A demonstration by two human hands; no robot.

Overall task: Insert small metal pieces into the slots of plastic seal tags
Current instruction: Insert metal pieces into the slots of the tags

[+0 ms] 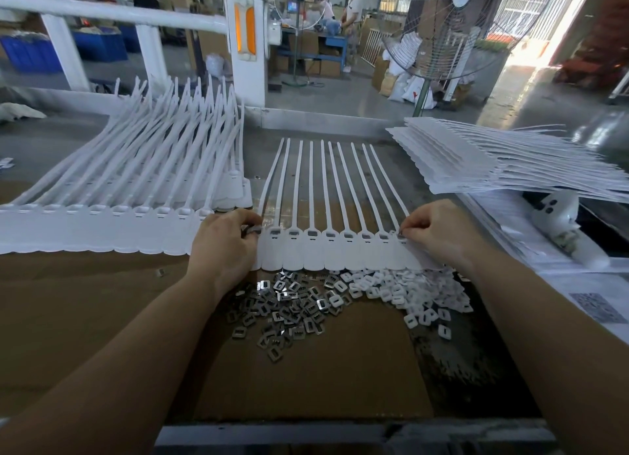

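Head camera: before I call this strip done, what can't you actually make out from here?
- Leftmost slot of the centre tag strip: covered by the left hand, head view.
- Rightmost slot: the right hand pinches over it; whether a metal piece is seated cannot be told.
- Middle slots: too small to judge seating.
- Stacked tags on the left: cut off by the frame edge.
- Printed sheet at right: too blurred to read.

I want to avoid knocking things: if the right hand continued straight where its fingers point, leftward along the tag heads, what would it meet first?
Probably the right hand would meet the neighbouring slots of the tag strip, then the left hand; depth is unclear.
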